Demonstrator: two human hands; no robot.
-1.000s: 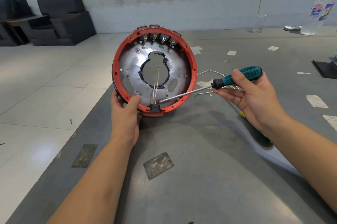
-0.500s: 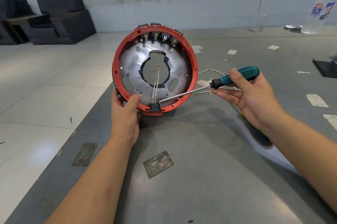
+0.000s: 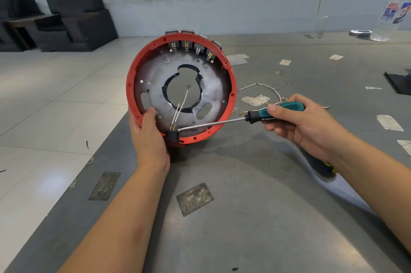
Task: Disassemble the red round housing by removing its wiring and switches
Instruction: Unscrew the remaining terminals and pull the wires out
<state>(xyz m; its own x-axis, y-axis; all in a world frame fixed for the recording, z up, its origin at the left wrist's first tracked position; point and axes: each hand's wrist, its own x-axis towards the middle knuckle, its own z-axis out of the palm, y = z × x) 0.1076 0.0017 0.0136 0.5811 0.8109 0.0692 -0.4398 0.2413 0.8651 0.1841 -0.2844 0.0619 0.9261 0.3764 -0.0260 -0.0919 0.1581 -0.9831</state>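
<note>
We grip the red housing (image 3: 181, 89) upright on the grey surface (image 3: 255, 183) with our left hand (image 3: 148, 137); our right hand (image 3: 300, 123) holds the screwdriver (image 3: 255, 117), tip at the black switch (image 3: 173, 135)

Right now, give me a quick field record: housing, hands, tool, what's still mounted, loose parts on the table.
housing: red round housing stood on edge on the grey table, open side toward camera
left hand: left hand grips the lower rim
right hand: right hand holds the screwdriver by its teal handle
tool tip: at the black connector on the bottom rim
still mounted: four switches along the top rim; two white wires from the connector
loose parts: wire harness on the table behind the screwdriver
</note>
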